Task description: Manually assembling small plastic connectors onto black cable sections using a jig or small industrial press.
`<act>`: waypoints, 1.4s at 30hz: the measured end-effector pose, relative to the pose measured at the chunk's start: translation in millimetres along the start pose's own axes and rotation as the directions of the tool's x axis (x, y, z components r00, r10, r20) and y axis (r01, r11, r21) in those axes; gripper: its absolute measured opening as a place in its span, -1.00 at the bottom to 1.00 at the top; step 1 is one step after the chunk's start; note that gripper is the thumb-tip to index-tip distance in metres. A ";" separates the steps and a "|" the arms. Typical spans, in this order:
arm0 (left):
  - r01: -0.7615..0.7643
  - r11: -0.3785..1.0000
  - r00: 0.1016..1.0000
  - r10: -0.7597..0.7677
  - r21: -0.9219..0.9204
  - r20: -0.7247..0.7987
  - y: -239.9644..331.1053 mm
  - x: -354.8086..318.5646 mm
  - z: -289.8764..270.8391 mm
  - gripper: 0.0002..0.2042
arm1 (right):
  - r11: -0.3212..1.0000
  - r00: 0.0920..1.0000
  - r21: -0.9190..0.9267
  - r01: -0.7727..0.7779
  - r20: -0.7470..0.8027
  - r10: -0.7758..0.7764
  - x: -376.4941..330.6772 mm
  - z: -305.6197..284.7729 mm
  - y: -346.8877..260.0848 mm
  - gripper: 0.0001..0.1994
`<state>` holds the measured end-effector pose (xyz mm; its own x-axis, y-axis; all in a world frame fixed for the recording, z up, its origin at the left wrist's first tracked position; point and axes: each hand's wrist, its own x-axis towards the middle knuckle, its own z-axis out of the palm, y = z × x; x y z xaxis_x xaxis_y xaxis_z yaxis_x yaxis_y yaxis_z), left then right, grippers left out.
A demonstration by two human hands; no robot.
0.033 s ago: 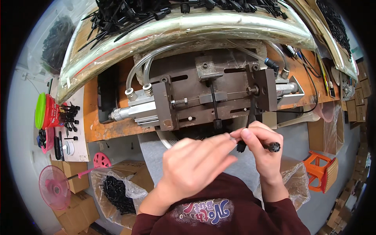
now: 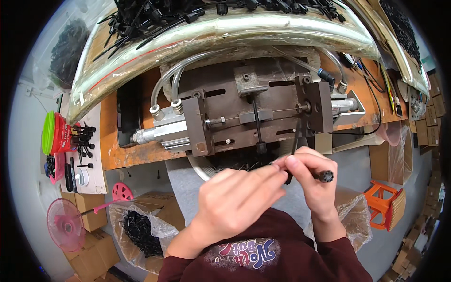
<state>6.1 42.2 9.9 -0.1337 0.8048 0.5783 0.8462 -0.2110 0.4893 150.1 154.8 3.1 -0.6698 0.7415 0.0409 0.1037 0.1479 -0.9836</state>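
My right hand [image 2: 315, 171] is closed around thin black plastic rods. One slants up from the thumb and forefinger toward the machine, and the ridged head of another rod [image 2: 326, 176] sticks out beside the palm. My left hand [image 2: 235, 199] reaches across, back upward, its fingertips meeting the right fingertips at a dark rod head [image 2: 288, 177]; its thumb is hidden. Just beyond, a dark metal fixture [image 2: 225, 105] bears a black rod [image 2: 257, 120] with its head toward me, lying across a small central block [image 2: 256, 116].
Pneumatic cylinders [image 2: 171, 134] with clear hoses flank the fixture on the wooden bench [image 2: 127, 157]. Black rods pile up on a film-wrapped ledge [image 2: 225, 28] behind. A bagged carton of black parts [image 2: 141, 235], a pink fan [image 2: 66, 225] and an orange stool [image 2: 383, 207] stand around.
My left fingers have moved slightly closer over the dark rod head, covering more of it. My right hand has shifted a little to the left with its rods.
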 end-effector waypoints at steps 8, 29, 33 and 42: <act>0.217 0.969 0.970 -0.228 -0.114 -0.090 5.5 -1.2 2.2 -0.64 | 0.999 0.996 0.027 0.048 -0.078 -0.045 2.9 2.6 -5.4 -0.84; 0.110 0.951 0.988 -0.137 0.289 0.072 -14.9 9.3 9.4 -0.74 | 0.950 0.920 -0.036 0.310 -0.241 -0.309 -4.4 -22.0 -15.2 -0.87; 0.336 0.895 0.942 -0.316 -0.292 0.116 -4.2 16.6 -7.1 -0.65 | 0.880 0.918 -0.322 0.350 -0.071 -0.391 11.3 -31.0 -32.0 -0.78; 0.177 0.893 0.953 -0.260 -0.414 -0.154 -5.9 9.0 -31.8 -0.70 | 0.699 0.799 -0.391 0.599 0.239 -0.552 93.0 -23.3 -66.4 -0.58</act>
<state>-16.5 33.1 33.0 -0.4269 0.7369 0.5242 0.5186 -0.2753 0.8095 98.0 229.1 76.3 -0.7684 0.3542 0.5330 -0.0415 0.8035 -0.5939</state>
